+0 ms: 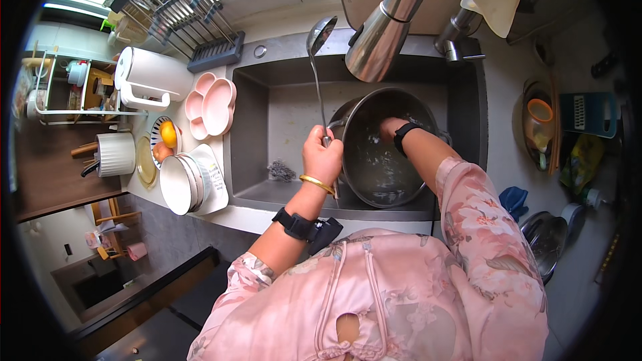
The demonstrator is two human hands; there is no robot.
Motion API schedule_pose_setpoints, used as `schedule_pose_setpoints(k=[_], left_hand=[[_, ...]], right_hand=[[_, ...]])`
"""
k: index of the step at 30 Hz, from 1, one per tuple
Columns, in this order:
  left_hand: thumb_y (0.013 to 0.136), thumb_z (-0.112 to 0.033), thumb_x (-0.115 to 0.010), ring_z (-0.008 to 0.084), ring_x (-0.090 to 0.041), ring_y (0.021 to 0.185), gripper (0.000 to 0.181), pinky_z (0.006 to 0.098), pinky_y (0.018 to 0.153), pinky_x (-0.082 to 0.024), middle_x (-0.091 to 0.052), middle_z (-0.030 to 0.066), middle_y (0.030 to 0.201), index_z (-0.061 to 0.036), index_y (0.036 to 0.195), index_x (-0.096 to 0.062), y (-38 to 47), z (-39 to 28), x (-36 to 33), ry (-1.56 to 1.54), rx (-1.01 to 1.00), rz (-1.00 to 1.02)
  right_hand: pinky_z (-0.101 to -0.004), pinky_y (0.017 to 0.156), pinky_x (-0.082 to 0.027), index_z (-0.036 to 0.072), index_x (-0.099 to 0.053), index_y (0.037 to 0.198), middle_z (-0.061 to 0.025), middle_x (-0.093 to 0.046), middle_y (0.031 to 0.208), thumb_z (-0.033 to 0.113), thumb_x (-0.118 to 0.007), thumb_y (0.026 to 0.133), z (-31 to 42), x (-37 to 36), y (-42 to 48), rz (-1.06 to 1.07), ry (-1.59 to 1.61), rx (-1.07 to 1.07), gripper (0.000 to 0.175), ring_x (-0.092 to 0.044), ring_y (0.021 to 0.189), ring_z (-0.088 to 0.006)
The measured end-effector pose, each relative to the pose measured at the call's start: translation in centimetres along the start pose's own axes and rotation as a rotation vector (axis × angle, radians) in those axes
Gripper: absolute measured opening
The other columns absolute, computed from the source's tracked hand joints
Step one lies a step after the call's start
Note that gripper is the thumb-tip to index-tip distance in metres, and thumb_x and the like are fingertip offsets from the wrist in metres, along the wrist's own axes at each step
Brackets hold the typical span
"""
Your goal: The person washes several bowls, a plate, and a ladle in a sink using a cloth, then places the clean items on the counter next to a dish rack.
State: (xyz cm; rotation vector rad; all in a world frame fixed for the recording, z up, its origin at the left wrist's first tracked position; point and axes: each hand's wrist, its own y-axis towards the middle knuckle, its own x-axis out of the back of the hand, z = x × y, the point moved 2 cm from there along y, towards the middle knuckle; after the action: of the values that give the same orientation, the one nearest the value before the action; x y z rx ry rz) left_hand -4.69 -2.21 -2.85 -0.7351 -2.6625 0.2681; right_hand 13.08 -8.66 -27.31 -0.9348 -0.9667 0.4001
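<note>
My left hand (322,154) is closed around the handle of a metal ladle (318,72). The ladle's bowl points up toward the back rim of the sink (301,110). A large metal pot (383,180) stands in the sink, tilted toward me, with water inside. My right hand (392,128) reaches into the pot; its fingers are hidden by the water and the wrist, so I cannot tell whether they grip anything. A steel wool scrubber (281,171) lies on the sink floor, left of my left hand.
A steel faucet (379,42) hangs over the pot. Left of the sink are a pink divided plate (213,105), stacked white bowls (181,184), a white pitcher (155,74) and a drying rack (215,50). Pan lids (544,240) and a blue grater (588,114) lie to the right.
</note>
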Motion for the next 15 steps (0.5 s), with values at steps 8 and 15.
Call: schedule_pose_setpoints(k=[8,15], left_hand=[[0.068,-0.001,-0.049,0.0035,-0.034,0.056,0.007,0.0199,0.049,-0.031,-0.039,-0.0043,0.06,-0.0047,0.068,-0.043,0.6,0.5,0.5,-0.055,-0.007,-0.046],[0.068,-0.003,-0.05,0.004,-0.033,0.055,0.007,0.0209,0.049,-0.031,-0.039,-0.0038,0.058,-0.0046,0.068,-0.043,0.7,1.5,1.3,-0.019,0.001,-0.074]], right_hand=[[-0.0399,0.077,-0.046,0.005,-0.064,0.096,-0.0137,-0.062,0.099,0.02,-0.054,0.073,1.4,-3.4,-9.6,0.367,-0.237,0.24,0.03,-0.06,0.089,-0.0298],[-0.0437,0.1,-0.025,0.011,-0.052,0.119,-0.0078,-0.045,0.127,0.03,-0.047,0.081,0.7,1.1,-15.6,0.111,-0.802,0.076,0.043,-0.037,0.12,-0.0257]])
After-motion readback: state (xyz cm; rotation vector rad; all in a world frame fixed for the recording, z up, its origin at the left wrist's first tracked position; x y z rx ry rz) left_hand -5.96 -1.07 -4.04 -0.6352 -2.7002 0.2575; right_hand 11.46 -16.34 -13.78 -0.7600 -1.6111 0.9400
